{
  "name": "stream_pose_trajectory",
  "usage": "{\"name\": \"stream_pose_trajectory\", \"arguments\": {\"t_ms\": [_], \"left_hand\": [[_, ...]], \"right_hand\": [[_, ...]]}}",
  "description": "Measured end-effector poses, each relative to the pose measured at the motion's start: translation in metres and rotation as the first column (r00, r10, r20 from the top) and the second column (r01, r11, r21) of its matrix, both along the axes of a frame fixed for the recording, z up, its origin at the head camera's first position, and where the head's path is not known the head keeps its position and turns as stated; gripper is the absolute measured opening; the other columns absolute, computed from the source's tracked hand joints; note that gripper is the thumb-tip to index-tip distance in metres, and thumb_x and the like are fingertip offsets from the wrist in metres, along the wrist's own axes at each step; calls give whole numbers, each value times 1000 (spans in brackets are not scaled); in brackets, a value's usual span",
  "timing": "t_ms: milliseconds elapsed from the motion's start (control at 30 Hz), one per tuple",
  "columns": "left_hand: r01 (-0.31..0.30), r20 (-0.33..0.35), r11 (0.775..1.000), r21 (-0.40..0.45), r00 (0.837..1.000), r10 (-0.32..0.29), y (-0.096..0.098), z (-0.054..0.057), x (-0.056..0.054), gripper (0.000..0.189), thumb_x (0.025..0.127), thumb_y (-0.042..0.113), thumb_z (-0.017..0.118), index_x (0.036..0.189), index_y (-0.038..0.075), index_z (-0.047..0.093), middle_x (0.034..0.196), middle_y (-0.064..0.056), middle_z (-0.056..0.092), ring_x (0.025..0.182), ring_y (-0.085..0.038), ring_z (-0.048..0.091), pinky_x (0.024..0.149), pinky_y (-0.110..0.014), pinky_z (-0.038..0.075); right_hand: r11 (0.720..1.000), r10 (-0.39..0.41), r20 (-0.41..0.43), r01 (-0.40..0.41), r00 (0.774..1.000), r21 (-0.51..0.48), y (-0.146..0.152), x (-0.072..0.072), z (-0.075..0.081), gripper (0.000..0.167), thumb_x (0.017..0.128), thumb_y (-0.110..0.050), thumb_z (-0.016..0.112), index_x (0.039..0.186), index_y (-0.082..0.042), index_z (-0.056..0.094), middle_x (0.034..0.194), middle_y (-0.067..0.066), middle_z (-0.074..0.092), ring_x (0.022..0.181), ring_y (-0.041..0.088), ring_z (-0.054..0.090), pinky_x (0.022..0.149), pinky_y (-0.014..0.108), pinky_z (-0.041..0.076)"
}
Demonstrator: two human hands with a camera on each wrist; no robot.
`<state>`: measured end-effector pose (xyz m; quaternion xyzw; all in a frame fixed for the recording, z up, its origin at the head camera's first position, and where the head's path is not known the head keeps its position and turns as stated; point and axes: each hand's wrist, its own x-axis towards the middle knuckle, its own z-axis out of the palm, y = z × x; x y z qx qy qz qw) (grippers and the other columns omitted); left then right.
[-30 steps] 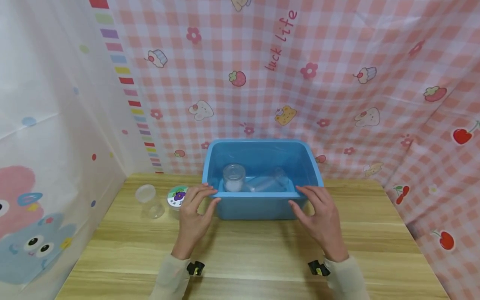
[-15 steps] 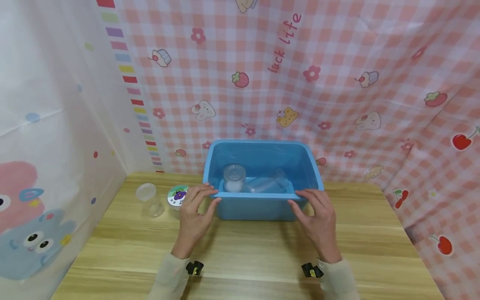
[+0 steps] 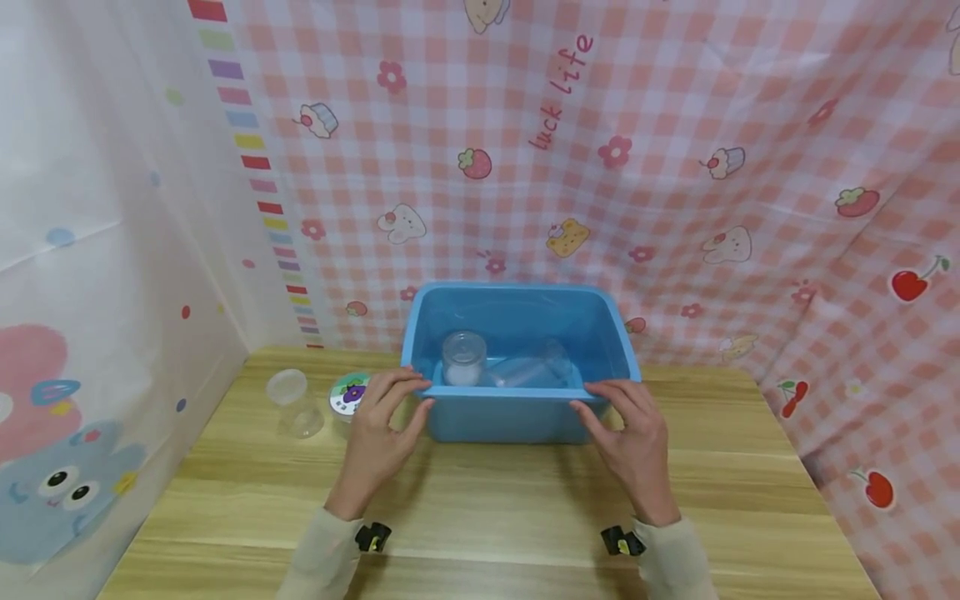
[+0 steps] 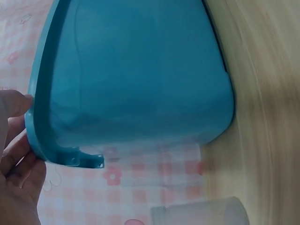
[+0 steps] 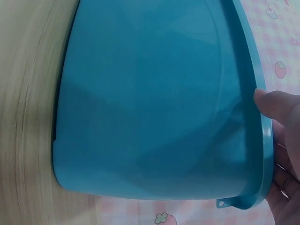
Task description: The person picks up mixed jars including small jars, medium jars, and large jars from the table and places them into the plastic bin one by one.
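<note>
A blue plastic bin (image 3: 517,418) stands on the wooden table against the cloth backdrop. My left hand (image 3: 378,443) holds the left end of its front rim, and my right hand (image 3: 633,446) holds the right end. Each wrist view shows a thumb at the rim, with the other fingers around its edge. Inside the bin, a clear jar (image 3: 463,358) with something white in its lower part stands upright at the left. A clear, see-through container (image 3: 528,371) lies on its side to the right of it.
Left of the bin stand a clear jar (image 3: 297,408) with a whitish top and a tub (image 3: 347,398) whose round lid bears a purple and green picture. My left hand partly covers the tub. Pink checked cloth (image 3: 525,200) hangs close behind the bin.
Both hands stay on the front rim. Over the second, the left wrist has swung slightly left and the right wrist slightly inward. The head view has shifted a little; the bin's contents look the same.
</note>
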<state>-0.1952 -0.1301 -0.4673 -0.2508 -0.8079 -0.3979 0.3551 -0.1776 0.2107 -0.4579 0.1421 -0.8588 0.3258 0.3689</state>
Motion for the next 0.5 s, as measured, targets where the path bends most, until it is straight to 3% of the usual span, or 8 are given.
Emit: {"name": "stream_pose_trajectory", "arguments": {"t_ms": [200, 500], "left_hand": [[-4, 44, 999, -49, 999, 6, -6, 7, 1, 27, 88, 12, 82, 114, 9, 74, 124, -7, 67, 121, -25, 61, 110, -31, 49], [-69, 88, 993, -94, 993, 77, -29, 14, 2, 44, 83, 17, 86, 122, 7, 69, 122, -8, 66, 118, -26, 61, 100, -46, 54]], "right_hand": [[1000, 13, -3, -13, 1000, 18, 4, 1, 3, 31, 78, -16, 90, 107, -10, 79, 104, 5, 75, 101, 23, 65, 97, 11, 45], [999, 20, -8, -19, 1000, 42, 5, 2, 3, 30, 79, -14, 89, 108, -12, 80, 103, 4, 76, 99, 22, 66, 96, 12, 47]]}}
